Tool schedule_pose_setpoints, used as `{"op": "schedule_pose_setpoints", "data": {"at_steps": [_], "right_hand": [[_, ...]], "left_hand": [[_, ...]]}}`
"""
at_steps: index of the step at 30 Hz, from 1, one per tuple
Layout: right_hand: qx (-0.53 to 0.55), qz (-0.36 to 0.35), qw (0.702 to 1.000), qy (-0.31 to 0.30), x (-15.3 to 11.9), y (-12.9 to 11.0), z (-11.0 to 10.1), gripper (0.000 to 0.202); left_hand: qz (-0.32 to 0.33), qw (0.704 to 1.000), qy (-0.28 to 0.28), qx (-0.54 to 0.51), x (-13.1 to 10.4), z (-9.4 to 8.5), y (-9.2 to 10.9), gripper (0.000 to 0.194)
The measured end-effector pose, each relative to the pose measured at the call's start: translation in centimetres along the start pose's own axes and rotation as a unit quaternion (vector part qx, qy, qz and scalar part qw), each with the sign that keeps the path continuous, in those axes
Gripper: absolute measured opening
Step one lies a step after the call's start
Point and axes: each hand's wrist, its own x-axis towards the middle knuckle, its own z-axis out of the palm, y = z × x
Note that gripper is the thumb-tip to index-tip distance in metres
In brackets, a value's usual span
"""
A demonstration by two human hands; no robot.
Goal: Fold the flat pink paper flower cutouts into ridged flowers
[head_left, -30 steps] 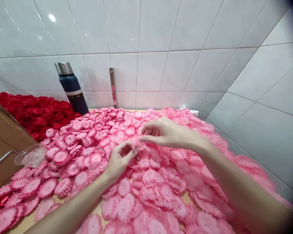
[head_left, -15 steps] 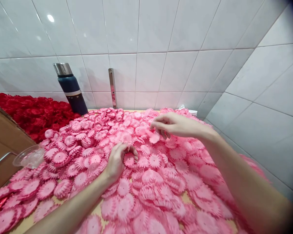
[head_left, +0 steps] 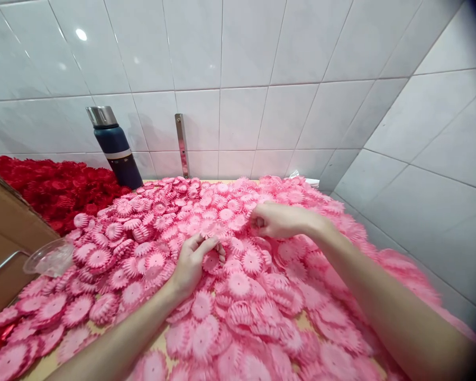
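Observation:
Pink fabric flower discs with pleated, jagged edges [head_left: 252, 262] lie in a thick heap over the tabletop, many with a small hole in the middle. My left hand [head_left: 192, 264] rests in the centre of the heap, fingers curled around a pink flower disc [head_left: 211, 262] and the thumb pressed toward the index finger. To the right and slightly farther away, my right hand [head_left: 275, 219] is closed just above the heap, its fingers bent inward. Whatever lies between its fingertips is hidden.
A dark blue steel-capped bottle [head_left: 119, 151] stands by the tiled wall. Red flower pieces [head_left: 63, 190] are piled at left, behind a cardboard box [head_left: 14, 222]. A clear plastic lid [head_left: 49, 257] lies beside the box. A metal strip [head_left: 182, 145] is fixed to the wall.
My right hand has come down slightly and its fingers have closed; the loose pink discs beneath it no longer show there. My left thumb has shifted toward its fingers, the hand otherwise staying put.

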Motion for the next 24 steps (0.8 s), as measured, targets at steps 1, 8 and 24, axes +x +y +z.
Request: {"op": "schedule_pose_setpoints", "data": {"at_steps": [1, 8, 24], "right_hand": [[0.011, -0.025, 0.999, 0.021, -0.2, 0.0, -0.3, 0.012], [0.123, -0.101, 0.982, 0.105, -1.8, -2.3, -2.0, 0.019], [0.177, -0.195, 0.956, 0.125, -0.3, -4.5, 0.0, 0.014]], "left_hand": [[-0.001, 1.0, 0.002, 0.008, 0.0, -0.1, -0.2, 0.026], [0.006, 1.0, 0.015, 0.024, -0.1, -0.1, -0.6, 0.018], [0.045, 0.997, -0.018, 0.058, -0.3, -0.3, 0.1, 0.014]]}}
